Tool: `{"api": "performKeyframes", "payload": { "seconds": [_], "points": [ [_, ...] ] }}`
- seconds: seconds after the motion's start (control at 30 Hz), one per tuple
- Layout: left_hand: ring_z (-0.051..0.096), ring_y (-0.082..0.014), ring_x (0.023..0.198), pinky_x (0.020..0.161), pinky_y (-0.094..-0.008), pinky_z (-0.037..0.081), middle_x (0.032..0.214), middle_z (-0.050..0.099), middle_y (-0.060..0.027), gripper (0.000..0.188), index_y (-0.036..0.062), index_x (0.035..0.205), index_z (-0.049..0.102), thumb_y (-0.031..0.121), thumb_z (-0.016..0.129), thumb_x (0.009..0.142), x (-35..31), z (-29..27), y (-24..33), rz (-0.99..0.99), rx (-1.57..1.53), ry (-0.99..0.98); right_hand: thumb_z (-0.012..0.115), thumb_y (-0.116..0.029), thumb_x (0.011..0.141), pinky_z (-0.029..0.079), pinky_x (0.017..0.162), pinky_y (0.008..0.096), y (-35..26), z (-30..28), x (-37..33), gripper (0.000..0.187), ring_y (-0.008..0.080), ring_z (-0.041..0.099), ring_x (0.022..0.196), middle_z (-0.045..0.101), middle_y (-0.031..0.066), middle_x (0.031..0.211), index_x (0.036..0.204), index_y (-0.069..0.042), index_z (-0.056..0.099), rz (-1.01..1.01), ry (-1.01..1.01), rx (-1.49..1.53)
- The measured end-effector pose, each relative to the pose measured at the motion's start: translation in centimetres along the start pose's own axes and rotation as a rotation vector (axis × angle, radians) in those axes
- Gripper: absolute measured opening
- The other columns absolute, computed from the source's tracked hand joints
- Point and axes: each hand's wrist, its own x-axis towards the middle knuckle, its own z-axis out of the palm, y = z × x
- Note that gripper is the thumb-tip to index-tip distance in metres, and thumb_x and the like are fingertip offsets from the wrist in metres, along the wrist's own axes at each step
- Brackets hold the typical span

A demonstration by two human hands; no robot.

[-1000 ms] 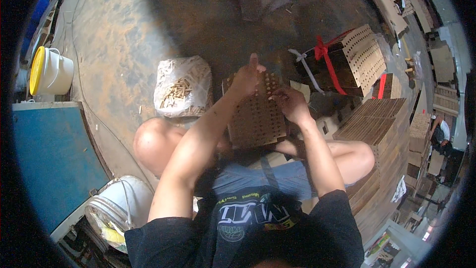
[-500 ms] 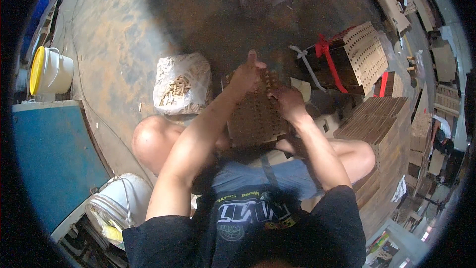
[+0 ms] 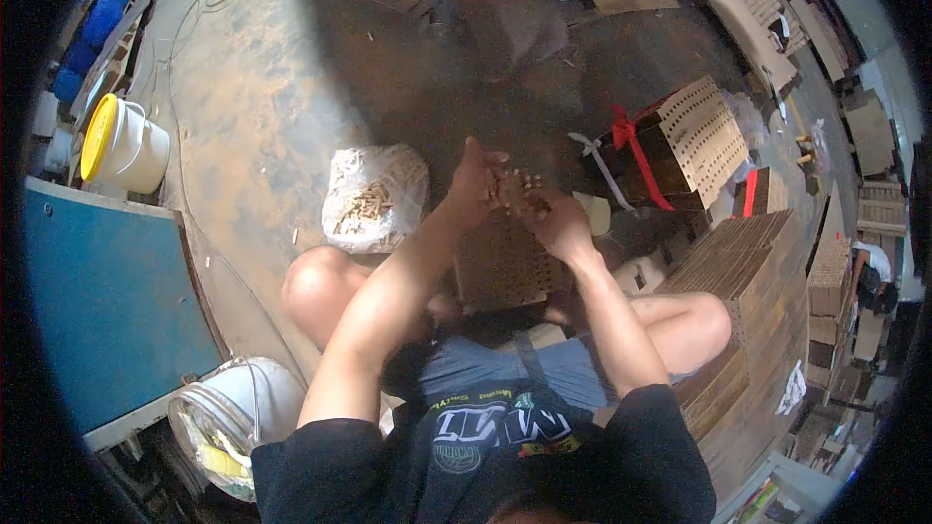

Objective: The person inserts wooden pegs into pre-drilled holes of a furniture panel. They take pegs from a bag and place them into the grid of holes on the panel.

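Between my bent knees stands a brown wooden block or stack [image 3: 505,267] with rows of small holes in its near face. Short wooden dowels [image 3: 527,180] show at its far upper edge, around my fingers. My left hand [image 3: 474,184] is curled over the left side of that edge, with several dowels at its fingers and its thumb raised. On the right, my right hand [image 3: 555,221] is closed, its fingertips pinched at a dowel close to the left hand. Just to the left, a clear plastic bag [image 3: 393,170] lies open with many loose dowels in it.
Drilled boards [image 3: 704,131] tied with red ribbon lie at the right. Nearer, a tall stack of boards [image 3: 733,277] stands beside my right knee. A yellow-lidded bucket [image 3: 136,150], a blue panel [image 3: 116,291] and a white bucket [image 3: 257,393] are at the left. Another person [image 3: 869,267] bends far right.
The whole view has shifted, so things sit lower in the picture. My left thumb and fingers have shifted at the block's edge, and my right fingers have come nearer to the left hand.
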Motion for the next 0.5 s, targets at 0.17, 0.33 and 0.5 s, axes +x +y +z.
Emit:
{"api": "performKeyframes", "payload": {
  "seconds": [0.17, 0.33, 0.5],
  "points": [
    [0.059, -0.0247, 0.091, 0.077, -0.0406, 0.054, 0.096, 0.06, -0.012, 0.051, 0.0015, 0.119, 0.059, 0.046, 0.037, 0.106, -1.5, 3.4, 0.2, -0.026, -0.094, 0.101, 0.068, -0.007, 0.088, 0.054, 0.085, 0.0334, -2.2, 0.7, 0.2, 0.026, 0.0236, 0.07, 0.1, 0.072, 0.0158, 0.108, 0.114, -0.005, 0.067, -0.316, 0.502, 0.447],
    [0.061, -0.027, 0.096, 0.08, -0.0441, 0.056, 0.104, 0.061, -0.0134, 0.031, 0.0025, 0.126, 0.053, 0.021, 0.048, 0.101, -0.8, 2.8, -0.4, 0.008, -0.03, -0.015, 0.067, -0.006, 0.09, 0.054, 0.084, 0.0328, -1.2, 3.7, 1.1, 0.025, 0.0192, 0.069, 0.096, 0.073, 0.0123, 0.102, 0.115, -0.003, 0.066, -0.155, 0.395, 0.711],
    [0.068, -0.027, 0.095, 0.079, -0.039, 0.057, 0.103, 0.068, -0.0113, 0.034, 0.0075, 0.12, 0.057, 0.032, 0.06, 0.096, -1.2, 2.5, -2.1, 0.046, 0.064, -0.047, 0.065, -0.009, 0.094, 0.054, 0.078, 0.0296, 1.9, 3.9, 1.0, 0.019, 0.015, 0.067, 0.086, 0.071, 0.0092, 0.095, 0.112, -0.002, 0.066, -0.034, 0.415, 0.78]
  ]
}}
